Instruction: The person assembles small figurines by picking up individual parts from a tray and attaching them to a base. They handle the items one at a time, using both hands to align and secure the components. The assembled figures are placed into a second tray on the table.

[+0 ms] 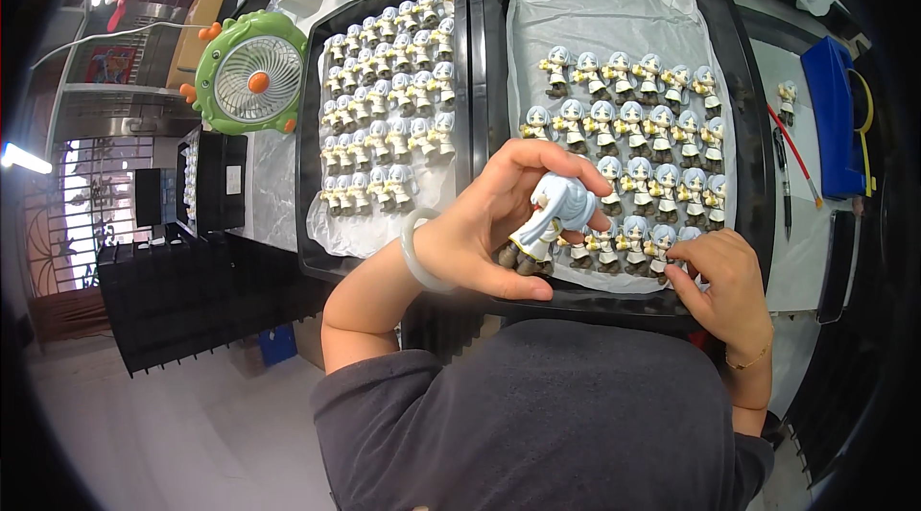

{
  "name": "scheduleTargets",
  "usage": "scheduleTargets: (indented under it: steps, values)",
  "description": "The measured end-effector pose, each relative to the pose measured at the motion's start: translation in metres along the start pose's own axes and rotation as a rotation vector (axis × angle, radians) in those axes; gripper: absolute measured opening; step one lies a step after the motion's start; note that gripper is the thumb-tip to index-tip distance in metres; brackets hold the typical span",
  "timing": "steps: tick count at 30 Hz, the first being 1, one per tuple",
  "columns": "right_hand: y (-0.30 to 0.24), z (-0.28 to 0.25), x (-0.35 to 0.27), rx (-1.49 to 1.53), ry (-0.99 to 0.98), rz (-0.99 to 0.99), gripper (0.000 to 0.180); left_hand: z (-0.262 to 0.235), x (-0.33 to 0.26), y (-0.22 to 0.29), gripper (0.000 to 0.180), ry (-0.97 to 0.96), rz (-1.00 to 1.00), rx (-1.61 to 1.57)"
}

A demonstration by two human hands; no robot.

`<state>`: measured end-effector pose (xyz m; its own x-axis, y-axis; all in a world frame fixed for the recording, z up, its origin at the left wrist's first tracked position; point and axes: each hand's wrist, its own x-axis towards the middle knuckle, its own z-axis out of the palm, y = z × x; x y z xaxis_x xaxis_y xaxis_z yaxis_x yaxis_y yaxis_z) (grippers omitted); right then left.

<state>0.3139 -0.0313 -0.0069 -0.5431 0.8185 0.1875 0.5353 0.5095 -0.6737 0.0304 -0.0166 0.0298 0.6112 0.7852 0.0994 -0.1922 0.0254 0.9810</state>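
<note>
My left hand (pixel 484 223) holds a small figurine (pixel 547 223) with pale blue-white hair, a cream robe and brown boots, tilted above the near edge of the right black tray (pixel 758 175). My right hand (pixel 724 285) rests at that tray's near right corner, fingers curled, fingertips touching a figurine (pixel 688 237) in the nearest row. Several rows of the same standing figurines (pixel 633 122) fill the white sheet in this tray. The left black tray (pixel 309 185) holds several rows of smaller-looking figurines (pixel 389 98) on its own sheet. A pale bangle circles my left wrist.
A green desk fan (pixel 254 74) stands left of the trays. One lone figurine (pixel 787 100), a red pen (pixel 791 151), a dark pen (pixel 782 175) and a blue box (pixel 833 118) lie on the white table at the right. Black crates (pixel 182 300) stand at the lower left.
</note>
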Motion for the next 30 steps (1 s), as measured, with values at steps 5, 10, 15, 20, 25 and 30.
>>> scheduleTargets:
  steps: [5, 10, 15, 20, 25, 30]
  values:
    - [0.0, 0.001, 0.0, 0.007, -0.002, 0.011, 0.014, -0.001, 0.004, -0.002, 0.079, 0.067, 0.181, 0.727]
    - [0.0, 0.001, 0.0, 0.006, -0.006, 0.019, 0.014, 0.003, 0.006, 0.001, 0.073, 0.124, 0.118, 1.119]
    - [-0.002, 0.001, 0.001, 0.009, -0.007, 0.029, 0.012, 0.002, 0.006, 0.005, 0.072, 0.145, 0.124, 1.355]
    - [-0.003, 0.001, 0.001, -0.002, -0.011, 0.04, 0.012, 0.0, 0.003, 0.002, 0.068, 0.186, 0.138, 1.426]
    - [-0.003, 0.0, 0.002, -0.02, -0.028, 0.04, 0.012, 0.0, 0.001, 0.001, 0.068, 0.187, 0.117, 1.451]
    - [-0.003, 0.001, 0.002, -0.019, -0.026, 0.042, 0.012, -0.003, 0.002, -0.006, 0.071, 0.237, 0.208, 1.438]
